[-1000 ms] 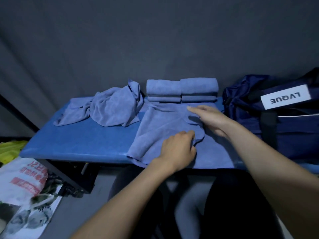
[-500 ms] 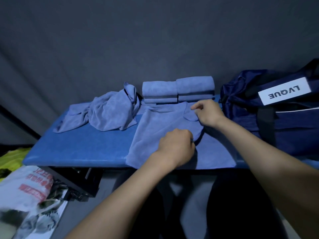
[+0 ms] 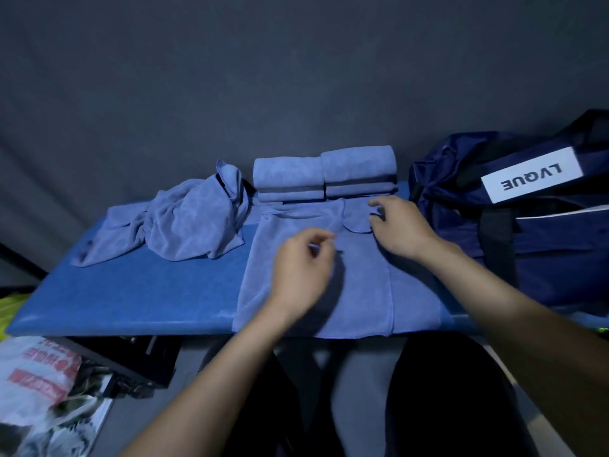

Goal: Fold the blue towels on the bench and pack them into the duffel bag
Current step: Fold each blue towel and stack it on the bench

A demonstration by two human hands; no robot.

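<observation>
I see the flat towel (image 3: pixel 356 285) spread on the bench (image 3: pixel 138 291), one far corner turned over; my left hand (image 3: pixel 301 272) hovers loosely curled, holding nothing; my right hand (image 3: pixel 400 225) pinches that corner beside the duffel bag (image 3: pixel 543 245).

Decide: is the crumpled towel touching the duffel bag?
Apart. The head view shows the crumpled towel left on the bench, the duffel bag far right, folded towels between.
</observation>
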